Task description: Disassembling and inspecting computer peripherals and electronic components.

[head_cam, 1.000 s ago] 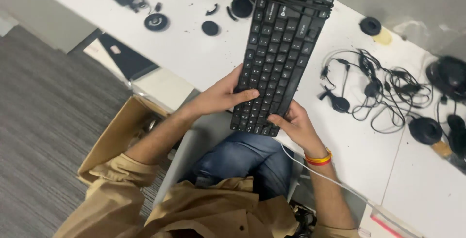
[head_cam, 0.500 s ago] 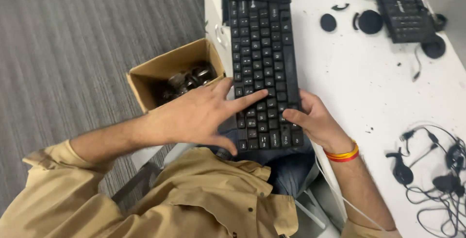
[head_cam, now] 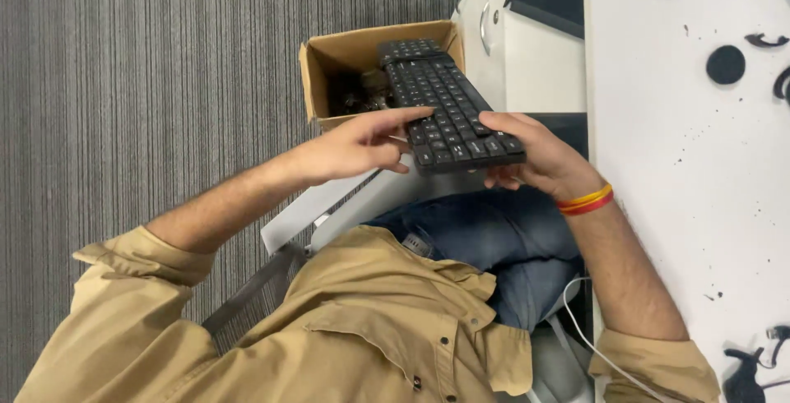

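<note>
Head view looks straight down on an open brown cardboard box (head_cam: 346,53) standing on the grey striped carpet (head_cam: 148,82), just beside the white cabinet (head_cam: 535,66) under the white desk (head_cam: 691,173); dark items lie inside it, too dim to tell apart. A black keyboard (head_cam: 448,103) is held over the person's lap, its far end reaching over the box's open top. The right hand (head_cam: 539,156), with a red and yellow band (head_cam: 586,200) at the wrist, grasps the near end, thumb on the keys and fingers curled beneath. The left hand (head_cam: 354,146) is not closed around anything: its forefinger stretches across to the keys at the keyboard's near left edge. Small black round pieces (head_cam: 726,64) lie scattered on the desk, and a white cable (head_cam: 588,341) hangs by the right forearm. Half a second ago the keyboard lay lengthwise alongside the desk edge with the box off to its left; now it has swung over the box.
</note>
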